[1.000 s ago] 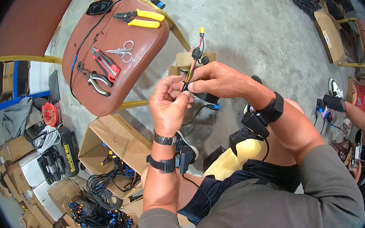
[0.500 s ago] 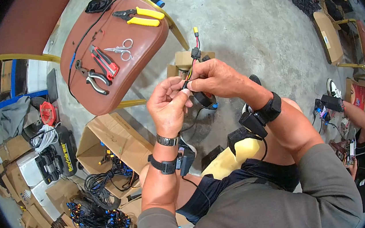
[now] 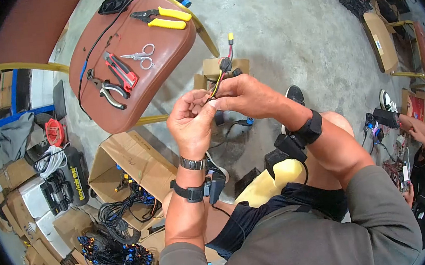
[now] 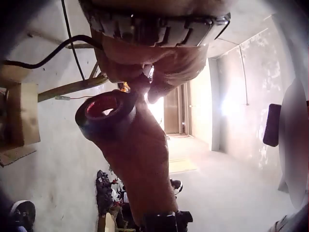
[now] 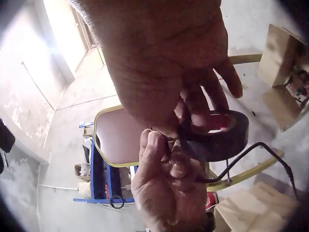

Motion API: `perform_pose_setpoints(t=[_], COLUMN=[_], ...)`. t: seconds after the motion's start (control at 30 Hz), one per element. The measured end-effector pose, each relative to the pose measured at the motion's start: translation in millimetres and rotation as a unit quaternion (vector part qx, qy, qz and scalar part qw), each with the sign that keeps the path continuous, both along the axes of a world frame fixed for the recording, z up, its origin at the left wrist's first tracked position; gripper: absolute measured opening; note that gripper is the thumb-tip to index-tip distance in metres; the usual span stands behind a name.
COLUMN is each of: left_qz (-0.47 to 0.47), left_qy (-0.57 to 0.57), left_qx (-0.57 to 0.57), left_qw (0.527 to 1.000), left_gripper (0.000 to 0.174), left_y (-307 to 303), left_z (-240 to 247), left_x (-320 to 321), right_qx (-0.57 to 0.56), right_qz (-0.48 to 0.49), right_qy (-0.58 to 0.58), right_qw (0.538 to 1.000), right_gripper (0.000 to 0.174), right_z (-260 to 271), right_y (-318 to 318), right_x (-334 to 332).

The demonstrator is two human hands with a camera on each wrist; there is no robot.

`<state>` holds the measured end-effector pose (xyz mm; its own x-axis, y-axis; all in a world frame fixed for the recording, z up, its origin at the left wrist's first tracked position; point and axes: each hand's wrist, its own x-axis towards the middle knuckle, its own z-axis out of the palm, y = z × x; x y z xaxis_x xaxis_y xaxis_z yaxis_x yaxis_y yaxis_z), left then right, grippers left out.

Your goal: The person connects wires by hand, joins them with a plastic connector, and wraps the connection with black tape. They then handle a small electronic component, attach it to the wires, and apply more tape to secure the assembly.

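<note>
In the head view a cable with red, yellow and black wires (image 3: 214, 88) rises from between the hands to a yellow connector (image 3: 230, 38). My left hand (image 3: 191, 124) pinches its lower part between thumb and fingers. My right hand (image 3: 247, 97) meets it there, fingertips against the same spot. A roll of black tape (image 5: 219, 140) with a red core hangs at my right hand's fingers in the right wrist view; the left wrist view shows the roll (image 4: 104, 113) beside the joined fingertips. The cable's black lower end (image 3: 232, 126) hangs below and ends in a blue connector (image 3: 249, 121).
On the brown chair seat (image 3: 163, 55) lie yellow-handled strippers (image 3: 167, 19), scissors (image 3: 143, 57), a red cutter (image 3: 122, 72), pliers (image 3: 112, 93) and a black cable. Cartons (image 3: 132, 156) with cables stand at lower left. Another person's arm (image 3: 419, 131) shows at right.
My right hand has turned and shifted slightly left and down. The tape roll, visible below it in the head view before, is now hidden there. The yellow connector has shifted slightly.
</note>
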<state>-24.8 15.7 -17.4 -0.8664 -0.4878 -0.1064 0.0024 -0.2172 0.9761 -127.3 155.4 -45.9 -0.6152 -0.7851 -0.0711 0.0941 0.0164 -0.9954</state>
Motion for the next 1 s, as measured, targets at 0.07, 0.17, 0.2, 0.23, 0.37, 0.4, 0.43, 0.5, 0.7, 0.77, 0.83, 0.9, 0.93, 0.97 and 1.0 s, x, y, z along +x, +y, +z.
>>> perform_pose_setpoints(t=[0.07, 0.17, 0.2, 0.23, 0.37, 0.4, 0.43, 0.5, 0.7, 0.77, 0.83, 0.9, 0.93, 0.97, 1.0], left_qz=[0.005, -0.008, -0.004, 0.000, -0.008, -0.013, -0.020, -0.040, -0.099, -0.112, -0.111, -0.109, -0.108, -0.107, -0.101], left_qy=[0.004, 0.013, 0.011, 0.009, -0.001, -0.007, -0.013, -0.016, -0.015, -0.018, -0.020, -0.029, -0.038, -0.046, -0.041], left_qx=[-0.013, 0.024, 0.005, -0.014, -0.102, -0.111, -0.118, -0.130, -0.161, -0.191, -0.181, -0.177, -0.177, -0.178, -0.183], left_qw=[1.000, 1.000, 1.000, 1.000, 0.995, 0.994, 0.993, 0.991, 0.982, 0.975, 0.977, 0.978, 0.978, 0.977, 0.977], left_gripper=[0.030, 0.027, 0.028, 0.028, 0.031, 0.031, 0.031, 0.032, 0.034, 0.033, 0.033, 0.032, 0.032, 0.032, 0.032], left_y=[-6.0, -6.7, -6.8, -6.9, -6.1, -5.2, -4.4, -2.7, 1.8, 0.7, 0.6, 1.0, 2.0, 2.9, 3.7], left_z=[-5.9, -0.5, 0.0, 0.2, -0.2, -0.1, 0.0, 0.6, 2.7, -0.8, -3.3, -2.7, -0.7, 0.4, -0.5], left_x=[1.3, 1.4, 1.5, 1.6, -1.0, -0.8, -0.9, -1.8, -0.1, 1.3, 1.9, 2.8, 3.5, 4.0, 4.3], right_qx=[0.004, 0.108, 0.104, 0.100, 0.095, 0.084, 0.074, 0.063, 0.066, 0.085, 0.095, 0.093, 0.087, 0.081, 0.086], right_qz=[0.001, -0.003, -0.014, -0.024, -0.041, -0.041, -0.041, -0.038, 0.026, 0.064, 0.070, 0.064, 0.055, 0.046, 0.042], right_qy=[0.007, 0.075, 0.109, 0.143, 0.242, 0.297, 0.351, 0.419, 0.432, 0.413, 0.392, 0.384, 0.386, 0.389, 0.393], right_qw=[1.000, 0.991, 0.988, 0.984, 0.965, 0.950, 0.933, 0.905, 0.899, 0.904, 0.912, 0.917, 0.917, 0.917, 0.914], right_gripper=[0.020, 0.017, 0.017, 0.017, 0.021, 0.021, 0.021, 0.020, 0.016, 0.012, 0.008, 0.007, 0.007, 0.008, 0.008], right_z=[-3.0, 25.3, 27.9, 29.2, 35.6, 38.9, 42.6, 42.3, 26.1, 26.2, 28.0, 27.2, 24.7, 23.0, 22.3], right_y=[0.3, 9.1, 11.7, 14.2, 21.4, 21.5, 20.9, 21.1, 22.2, 25.0, 24.5, 23.7, 23.3, 22.9, 22.5], right_x=[-1.3, -7.0, -8.8, -10.7, -26.4, -30.0, -33.2, -33.0, -28.7, -31.2, -31.4, -30.6, -30.0, -29.5, -29.5])
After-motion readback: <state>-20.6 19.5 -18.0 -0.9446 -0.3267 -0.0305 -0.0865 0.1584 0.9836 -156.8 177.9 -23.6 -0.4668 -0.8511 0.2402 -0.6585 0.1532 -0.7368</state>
